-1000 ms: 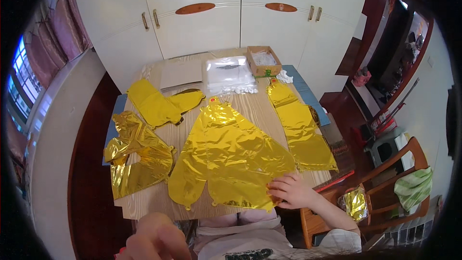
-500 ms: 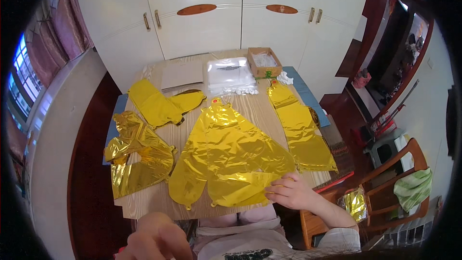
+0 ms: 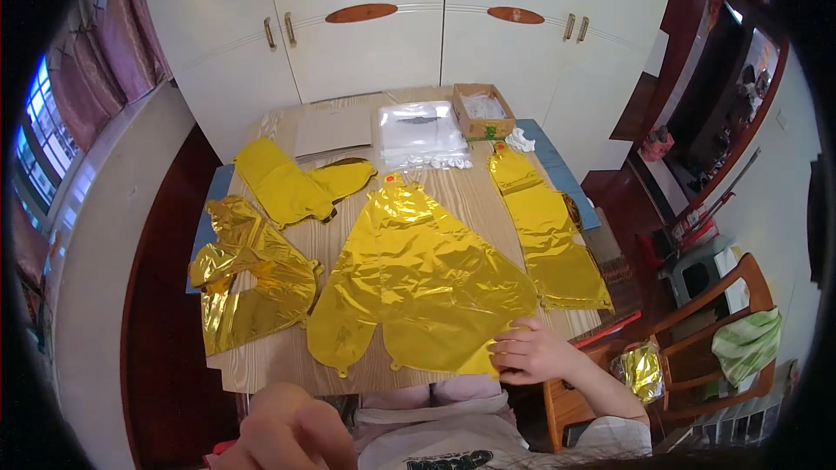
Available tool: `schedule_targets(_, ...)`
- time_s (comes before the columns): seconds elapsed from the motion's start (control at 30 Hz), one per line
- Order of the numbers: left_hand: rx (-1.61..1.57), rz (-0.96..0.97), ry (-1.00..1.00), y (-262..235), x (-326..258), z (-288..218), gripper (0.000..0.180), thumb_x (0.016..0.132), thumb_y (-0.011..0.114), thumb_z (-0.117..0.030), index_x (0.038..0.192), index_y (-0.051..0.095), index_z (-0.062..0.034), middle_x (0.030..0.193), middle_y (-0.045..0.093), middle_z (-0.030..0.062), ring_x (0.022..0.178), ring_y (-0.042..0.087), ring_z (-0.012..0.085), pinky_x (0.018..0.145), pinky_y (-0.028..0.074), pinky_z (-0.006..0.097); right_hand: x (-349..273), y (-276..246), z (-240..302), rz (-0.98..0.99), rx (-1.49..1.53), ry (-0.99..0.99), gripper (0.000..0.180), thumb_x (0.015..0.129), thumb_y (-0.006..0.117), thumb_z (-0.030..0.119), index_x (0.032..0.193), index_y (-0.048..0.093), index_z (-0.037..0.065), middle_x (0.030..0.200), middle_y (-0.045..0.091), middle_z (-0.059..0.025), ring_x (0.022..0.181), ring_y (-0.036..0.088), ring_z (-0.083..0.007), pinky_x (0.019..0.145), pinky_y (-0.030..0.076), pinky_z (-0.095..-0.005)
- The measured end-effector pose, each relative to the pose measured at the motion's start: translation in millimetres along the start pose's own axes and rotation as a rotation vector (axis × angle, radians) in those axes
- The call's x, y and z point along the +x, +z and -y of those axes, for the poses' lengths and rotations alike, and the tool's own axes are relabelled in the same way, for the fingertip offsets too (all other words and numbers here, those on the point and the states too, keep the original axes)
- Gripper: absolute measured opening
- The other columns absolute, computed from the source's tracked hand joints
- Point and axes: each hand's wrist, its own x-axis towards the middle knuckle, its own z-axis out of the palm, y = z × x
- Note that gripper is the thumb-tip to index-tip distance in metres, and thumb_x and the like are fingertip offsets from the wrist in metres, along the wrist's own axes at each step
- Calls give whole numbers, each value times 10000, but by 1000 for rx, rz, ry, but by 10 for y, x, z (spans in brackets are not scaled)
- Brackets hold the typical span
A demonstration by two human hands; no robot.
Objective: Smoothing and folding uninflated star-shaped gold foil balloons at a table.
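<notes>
Just straightened the drawn-up corner of the central gold foil balloon (image 3: 435,278) on the worktop (image 3: 261,367), flatter now; grasping there with right hand (image 3: 529,353), cannot tell left hand's (image 3: 292,432) grip.

passage: bare tabletop (image 3: 470,200) between centre foil (image 3: 418,270) and right foil (image 3: 553,231), narrowing frontward | obstacle: right hand (image 3: 535,354) at centre foil's corner

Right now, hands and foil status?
Right hand on large gold foil, at its near right corner. Left hand off it. Other gold foils either side.
</notes>
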Motion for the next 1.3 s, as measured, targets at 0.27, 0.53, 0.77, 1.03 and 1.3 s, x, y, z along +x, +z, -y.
schedule_targets(0.27,35,11,0,19,-10,-1,207,976,396,-244,894,507,-90,918,535,110,788,468,227,775,399,355,-283,13,-427,-56,-64,420,368,828,688,317,1121,645,98,1151,645,-63,1086,579,-244,919,399,-413)
schedule_targets(0.53,39,49,9,32,58,42,187,955,438,-250,923,509,-80,954,545,122,832,483,248,797,405,375,-232,182,-927,-153,-159,792,521,740,772,427,1093,650,63,1147,556,-125,1124,481,-323,958,370,-443)
schedule_targets(0.77,75,67,13,52,78,22,188,937,476,-256,948,511,-71,985,553,133,871,495,266,817,411,392,106,120,-1078,139,-41,1003,414,685,809,424,916,677,107,1072,560,-120,1092,473,-324,916,363,-441)
schedule_targets(1.03,69,80,2,49,92,54,210,916,518,-262,976,513,-62,1021,563,145,915,510,287,839,417,411,66,145,-1053,53,113,1017,338,754,756,291,979,590,101,921,647,-103,977,577,-309,881,382,-444)
schedule_targets(1.3,92,88,-12,71,95,13,247,896,560,-269,1005,515,-52,1057,572,157,959,525,308,861,424,431,200,59,-1002,-102,314,1044,352,779,732,168,1043,530,54,784,649,-168,763,645,-359,660,485,-438)
